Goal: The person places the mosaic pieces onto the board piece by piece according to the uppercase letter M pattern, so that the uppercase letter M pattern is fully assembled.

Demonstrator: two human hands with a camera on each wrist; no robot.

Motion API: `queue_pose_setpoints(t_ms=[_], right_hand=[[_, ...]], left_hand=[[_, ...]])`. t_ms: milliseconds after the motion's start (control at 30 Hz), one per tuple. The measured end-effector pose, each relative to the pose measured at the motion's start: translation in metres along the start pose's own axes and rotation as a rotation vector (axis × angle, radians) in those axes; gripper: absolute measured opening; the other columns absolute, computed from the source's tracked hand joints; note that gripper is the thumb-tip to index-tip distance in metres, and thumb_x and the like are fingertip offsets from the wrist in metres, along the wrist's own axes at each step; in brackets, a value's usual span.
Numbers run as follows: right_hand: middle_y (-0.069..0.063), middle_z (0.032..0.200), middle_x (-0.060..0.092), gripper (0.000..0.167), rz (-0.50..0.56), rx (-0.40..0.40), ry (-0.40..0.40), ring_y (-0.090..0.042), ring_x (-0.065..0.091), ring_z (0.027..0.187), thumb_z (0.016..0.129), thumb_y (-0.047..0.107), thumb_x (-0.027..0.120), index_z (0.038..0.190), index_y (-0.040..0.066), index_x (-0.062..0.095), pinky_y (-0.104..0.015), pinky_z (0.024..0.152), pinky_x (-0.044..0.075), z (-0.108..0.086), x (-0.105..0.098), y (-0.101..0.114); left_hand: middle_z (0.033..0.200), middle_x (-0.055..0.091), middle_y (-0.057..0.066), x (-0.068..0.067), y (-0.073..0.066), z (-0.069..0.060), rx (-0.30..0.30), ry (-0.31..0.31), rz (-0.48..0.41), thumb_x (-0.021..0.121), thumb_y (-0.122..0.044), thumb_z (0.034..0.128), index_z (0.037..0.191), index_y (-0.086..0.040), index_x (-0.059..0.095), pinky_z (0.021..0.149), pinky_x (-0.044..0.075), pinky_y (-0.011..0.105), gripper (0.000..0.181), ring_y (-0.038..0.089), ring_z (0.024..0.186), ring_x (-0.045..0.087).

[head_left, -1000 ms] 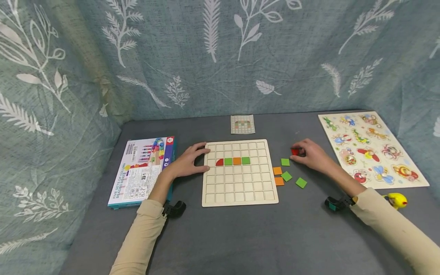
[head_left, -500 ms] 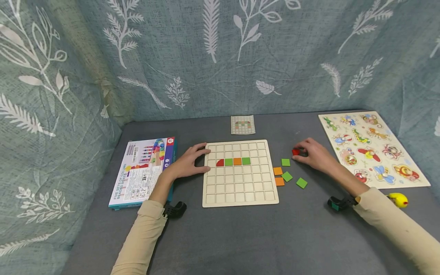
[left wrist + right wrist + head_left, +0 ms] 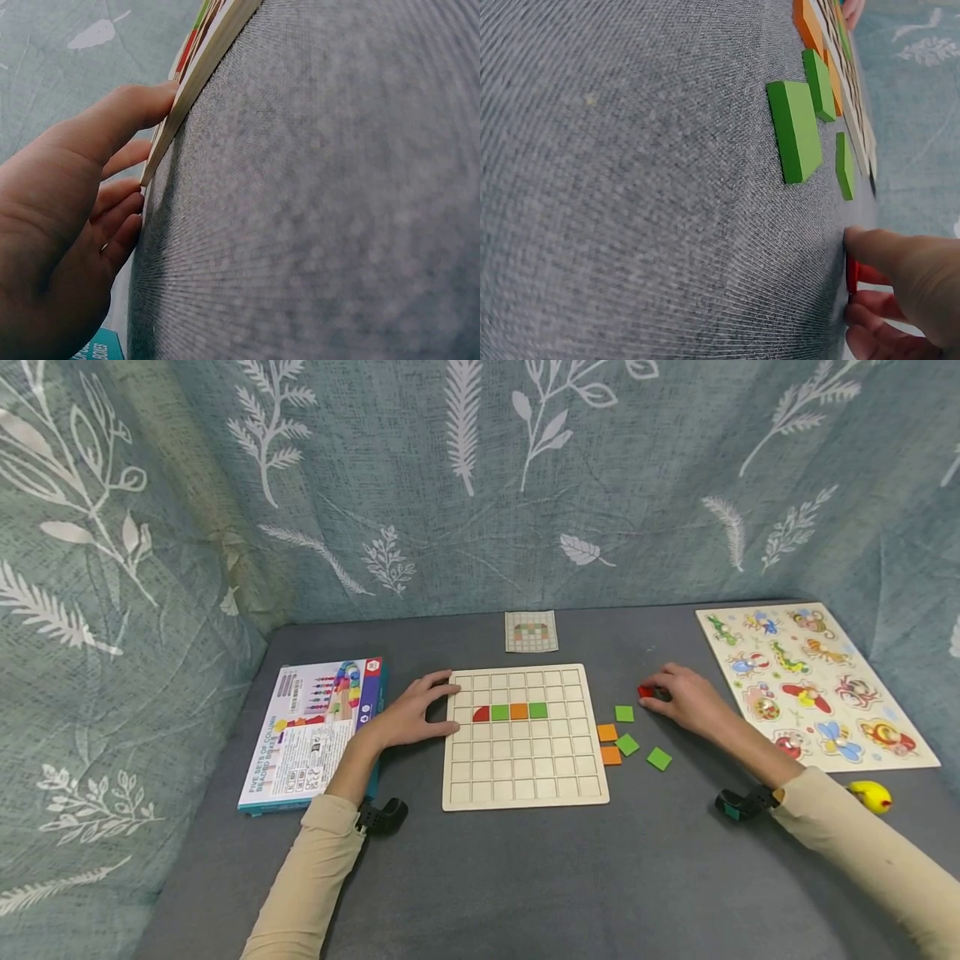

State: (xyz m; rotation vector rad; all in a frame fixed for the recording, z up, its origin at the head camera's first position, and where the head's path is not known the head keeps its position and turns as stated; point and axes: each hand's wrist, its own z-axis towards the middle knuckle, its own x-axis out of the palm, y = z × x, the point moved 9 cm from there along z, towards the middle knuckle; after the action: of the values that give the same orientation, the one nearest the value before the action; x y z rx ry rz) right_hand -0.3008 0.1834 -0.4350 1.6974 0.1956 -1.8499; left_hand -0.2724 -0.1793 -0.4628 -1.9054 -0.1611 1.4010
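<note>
At the left edge of a wooden grid board [image 3: 525,772] rests my left hand [image 3: 408,714], its thumb and fingertips spread along the rim. One row of the board holds a red quarter-round tile [image 3: 482,715], two green squares and an orange square [image 3: 519,712] between them. To the right of the board, my right hand [image 3: 682,697] pinches a small red tile [image 3: 646,692] down at the tabletop; the fingers hide most of it. Nearby lie a green square tile [image 3: 624,714] and two more green ones, plus two orange tiles [image 3: 606,732] against the board's right edge.
A pattern card [image 3: 531,632] lies behind the board. On the left is a boxed toy set [image 3: 311,735]. An animal puzzle board [image 3: 810,685] fills the right side, with a yellow toy [image 3: 870,796] by its near edge. A curtain hangs behind the table.
My right hand has shifted very slightly to the right, still with the red tile at its fingertips. The left hand and the tiles on the board have stayed put.
</note>
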Motion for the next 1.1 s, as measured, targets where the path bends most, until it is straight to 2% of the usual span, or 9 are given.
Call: queue_pose_setpoints(t_ms=[233, 533, 900, 1100], right_hand=[[-0.014, 0.094, 0.062, 0.033, 0.039, 0.009, -0.060, -0.023, 0.056, 0.078, 0.085, 0.018, 0.075, 0.111, 0.000, 0.069, -0.038, 0.066, 0.045, 0.004, -0.007, 0.002], [-0.013, 0.100, 0.065, 0.039, 0.075, -0.051, -0.105, -0.028, 0.066, 0.089, 0.084, 0.021, 0.076, 0.115, 0.001, 0.067, -0.044, 0.070, 0.053, 0.009, -0.018, 0.034], [-0.009, 0.098, 0.064, 0.037, 0.096, -0.056, -0.133, -0.024, 0.065, 0.086, 0.083, 0.024, 0.077, 0.114, 0.005, 0.068, -0.040, 0.065, 0.052, 0.013, -0.016, 0.048], [-0.010, 0.096, 0.063, 0.035, 0.156, -0.076, -0.136, -0.024, 0.064, 0.082, 0.083, 0.020, 0.077, 0.112, 0.003, 0.068, -0.038, 0.066, 0.052, 0.015, -0.015, 0.053]], left_hand=[[0.160, 0.021, 0.014, -0.002, -0.002, 0.000, 0.005, -0.001, 0.002, 0.069, -0.032, 0.0899, 0.147, -0.009, 0.042, 0.113, 0.026, 0.062, 0.067, 0.040, 0.147, 0.018], [0.160, 0.021, 0.015, -0.002, -0.004, 0.000, 0.008, 0.000, 0.010, 0.068, -0.033, 0.0898, 0.147, -0.008, 0.042, 0.112, 0.027, 0.063, 0.068, 0.041, 0.147, 0.019], [0.160, 0.022, 0.014, -0.001, -0.001, 0.000, 0.000, 0.000, 0.015, 0.068, -0.033, 0.0898, 0.147, -0.009, 0.042, 0.113, 0.027, 0.062, 0.067, 0.040, 0.147, 0.019], [0.160, 0.022, 0.016, -0.001, -0.003, 0.000, 0.014, -0.003, 0.024, 0.068, -0.033, 0.0902, 0.146, -0.008, 0.043, 0.112, 0.027, 0.063, 0.066, 0.042, 0.146, 0.020]])
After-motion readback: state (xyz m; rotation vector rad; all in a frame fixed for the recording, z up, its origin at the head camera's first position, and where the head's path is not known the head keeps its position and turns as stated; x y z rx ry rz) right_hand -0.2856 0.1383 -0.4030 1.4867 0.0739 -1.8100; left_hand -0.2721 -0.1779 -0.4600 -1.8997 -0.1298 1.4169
